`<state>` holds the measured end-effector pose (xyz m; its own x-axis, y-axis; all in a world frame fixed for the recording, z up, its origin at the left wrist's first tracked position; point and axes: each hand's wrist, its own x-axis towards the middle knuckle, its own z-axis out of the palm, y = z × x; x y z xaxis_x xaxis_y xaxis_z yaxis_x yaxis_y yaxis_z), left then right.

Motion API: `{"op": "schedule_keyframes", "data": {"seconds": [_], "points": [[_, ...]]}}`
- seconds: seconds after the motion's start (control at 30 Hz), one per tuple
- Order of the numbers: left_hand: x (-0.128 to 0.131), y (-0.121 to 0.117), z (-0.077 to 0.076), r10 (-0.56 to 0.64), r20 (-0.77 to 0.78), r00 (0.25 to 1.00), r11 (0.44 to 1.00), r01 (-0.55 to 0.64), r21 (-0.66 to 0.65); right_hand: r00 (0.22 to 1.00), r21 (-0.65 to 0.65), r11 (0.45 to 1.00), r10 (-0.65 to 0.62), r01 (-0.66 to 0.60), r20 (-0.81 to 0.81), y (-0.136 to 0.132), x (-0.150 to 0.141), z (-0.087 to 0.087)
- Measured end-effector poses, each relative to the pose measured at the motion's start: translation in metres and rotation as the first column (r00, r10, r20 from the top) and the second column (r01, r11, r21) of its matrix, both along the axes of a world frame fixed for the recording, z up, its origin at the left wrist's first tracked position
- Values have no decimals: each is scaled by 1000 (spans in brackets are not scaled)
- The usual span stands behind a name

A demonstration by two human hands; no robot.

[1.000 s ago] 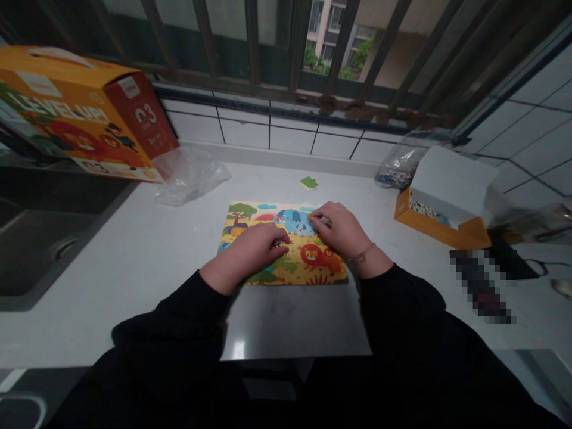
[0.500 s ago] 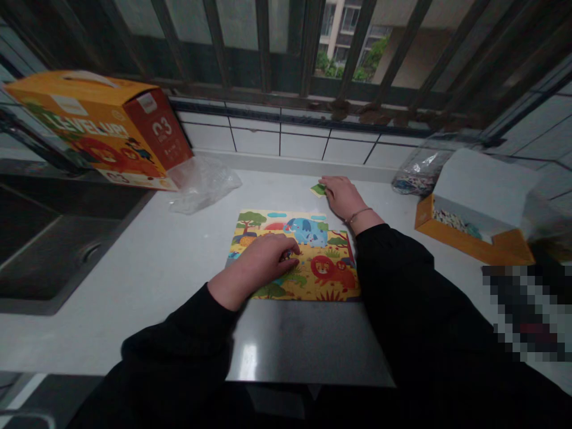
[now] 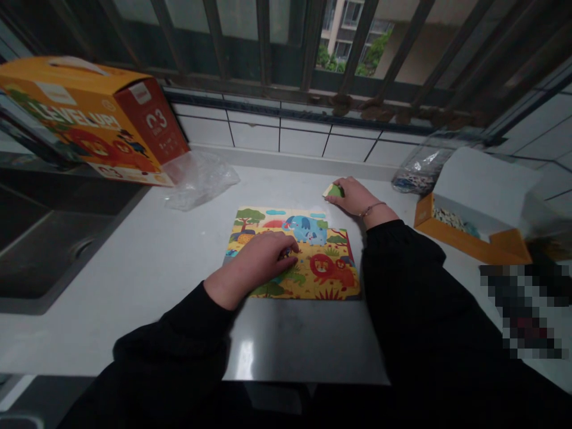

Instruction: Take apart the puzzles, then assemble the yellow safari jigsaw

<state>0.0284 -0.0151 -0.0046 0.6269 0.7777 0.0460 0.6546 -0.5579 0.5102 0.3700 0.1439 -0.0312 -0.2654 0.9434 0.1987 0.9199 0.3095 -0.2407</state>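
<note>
An animal jigsaw puzzle with elephants, lions and trees lies on the white counter. Its upper right corner shows a gap where a piece is absent. My left hand rests on the puzzle's left half, thumb and forefinger apart, covering part of the picture. Beyond the top right of the puzzle, my right hand is closed on a green and cream puzzle piece, gripped at its right side. The fingers hide part of that piece.
An orange carton stands at the left beside a dark sink. Crumpled clear plastic lies by it. On the right are an open orange box with pieces and a plastic bag of pieces. A barred window is behind.
My right hand has moved slightly right with the puzzle piece, which is now turned and gripped between thumb and fingers. My left hand stays on the puzzle.
</note>
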Motion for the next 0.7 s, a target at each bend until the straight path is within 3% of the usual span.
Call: {"op": "schedule_keyframes", "data": {"seconds": [0.17,0.27,0.33,0.47,0.7], "points": [[0,2,-3,-4,-8,1000,1000,4,-7,945,14,981,-183,194,-270,-38,-4,5],[1,3,-2,5,-24,1000,1000,-5,-8,829,-110,960,-279,258,-484,-71,-12,3],[2,3,-1,4,-28,1000,1000,-4,-2,772,-191,957,-288,217,-567,-91,-18,1],[2,4,-1,2,-31,1000,1000,-2,2,795,-178,965,-262,195,-547,-113,-26,0],[1,3,1,-3,-15,1000,1000,3,-2,905,-119,966,-256,228,-340,-109,-31,4]]}}
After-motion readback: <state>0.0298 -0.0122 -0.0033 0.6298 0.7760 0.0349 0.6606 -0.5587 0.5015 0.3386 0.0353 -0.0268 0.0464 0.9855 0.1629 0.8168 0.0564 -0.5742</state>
